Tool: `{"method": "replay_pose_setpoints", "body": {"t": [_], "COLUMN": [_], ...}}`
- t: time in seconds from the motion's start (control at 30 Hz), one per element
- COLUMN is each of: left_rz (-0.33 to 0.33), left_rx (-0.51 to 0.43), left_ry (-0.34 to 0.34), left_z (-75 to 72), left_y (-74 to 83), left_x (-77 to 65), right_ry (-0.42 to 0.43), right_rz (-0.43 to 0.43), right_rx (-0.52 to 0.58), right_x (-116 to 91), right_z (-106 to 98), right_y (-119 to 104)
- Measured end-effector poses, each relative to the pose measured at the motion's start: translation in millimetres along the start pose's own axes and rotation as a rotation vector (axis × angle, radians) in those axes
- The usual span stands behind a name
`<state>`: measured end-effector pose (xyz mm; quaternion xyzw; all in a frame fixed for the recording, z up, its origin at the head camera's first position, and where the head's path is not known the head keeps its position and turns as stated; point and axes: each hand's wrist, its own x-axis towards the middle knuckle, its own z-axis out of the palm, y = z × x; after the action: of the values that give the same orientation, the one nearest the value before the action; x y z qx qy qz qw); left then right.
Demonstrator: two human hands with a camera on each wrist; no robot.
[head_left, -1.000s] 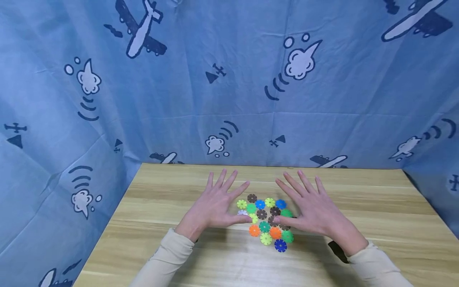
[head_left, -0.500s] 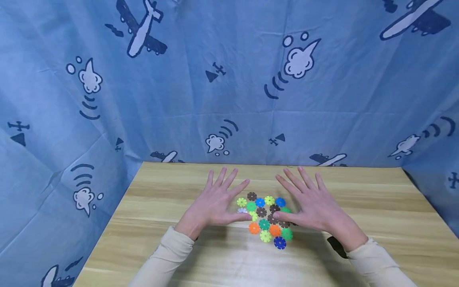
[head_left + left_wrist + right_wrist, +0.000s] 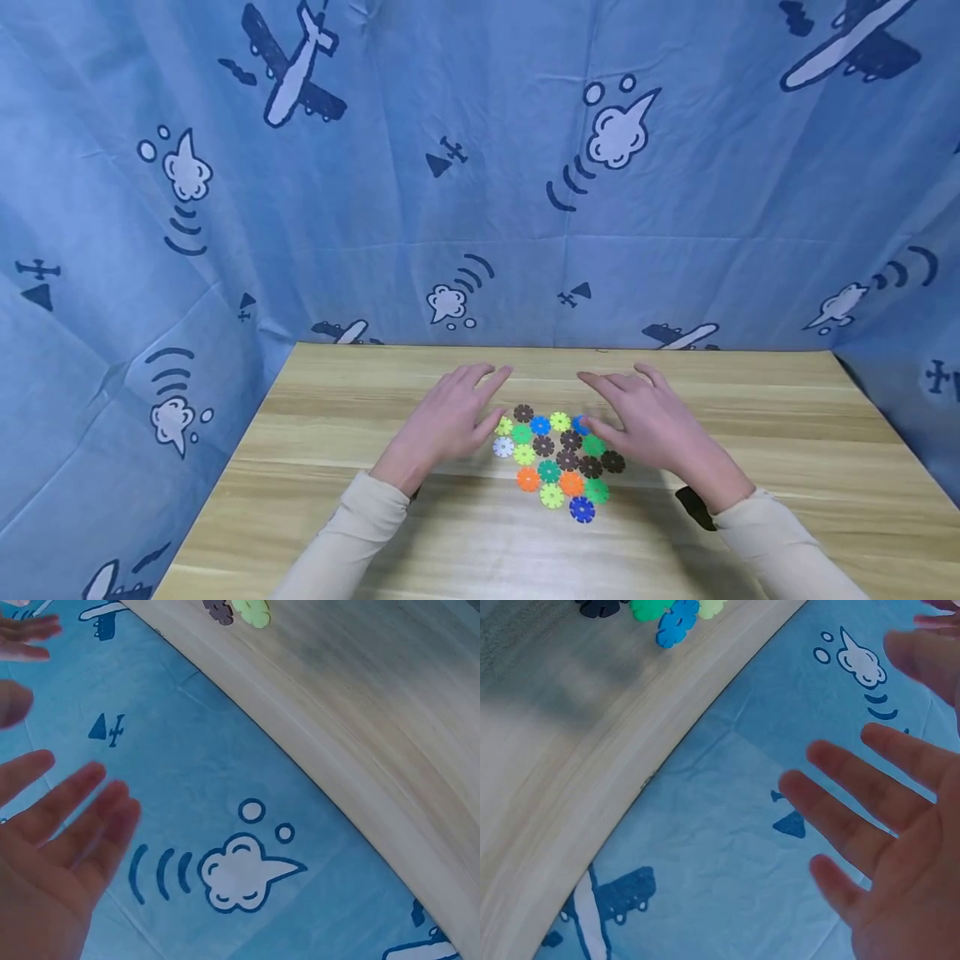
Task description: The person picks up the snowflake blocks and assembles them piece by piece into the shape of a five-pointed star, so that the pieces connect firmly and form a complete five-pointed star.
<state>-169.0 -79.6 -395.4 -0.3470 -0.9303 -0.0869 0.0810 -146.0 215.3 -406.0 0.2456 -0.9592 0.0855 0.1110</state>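
Flat notched plastic discs lie in a loose cluster on the wooden table, among them a white disc, an orange disc, a dark blue disc and a dark brown disc. My left hand hovers at the cluster's left, fingers loosely bent, holding nothing. On the other side my right hand is likewise loosely bent; its thumb overlaps a blue disc in the head view. Both palms show bare in the wrist views, as with the right hand.
The wooden table ends at the back against a blue curtain printed with airplanes and clouds. More curtain hangs at the left and right sides. A dark band shows at the right wrist.
My fingers were widely spread and straight; now they are bent and closer together. Both thumbs have drawn outward, uncovering discs in the middle and at the right. The discs stay in the same arrangement.
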Motion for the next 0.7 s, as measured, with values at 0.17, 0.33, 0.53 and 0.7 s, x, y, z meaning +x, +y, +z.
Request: {"method": "replay_pose_setpoints", "body": {"t": [0.17, 0.33, 0.53, 0.7], "left_rz": [0.049, -0.036, -0.197, -0.257], "left_rx": [0.018, 0.008, -0.099, -0.165], "left_ry": [0.096, -0.03, -0.287, -0.371], "left_z": [7.8, 23.3, 51.0, 63.4], "left_y": [-6.3, -11.7, -15.9, -15.1], "left_x": [9.7, 21.4, 30.0, 32.6], "right_ry": [0.023, -0.106, -0.349, -0.453], "right_rz": [0.039, 0.088, 0.102, 0.129], "right_rx": [0.03, 0.059, 0.151, 0.279], "right_x": [10, 21, 31, 34], "right_z": [5, 15, 36, 49], "right_y": [3, 11, 22, 26]}}
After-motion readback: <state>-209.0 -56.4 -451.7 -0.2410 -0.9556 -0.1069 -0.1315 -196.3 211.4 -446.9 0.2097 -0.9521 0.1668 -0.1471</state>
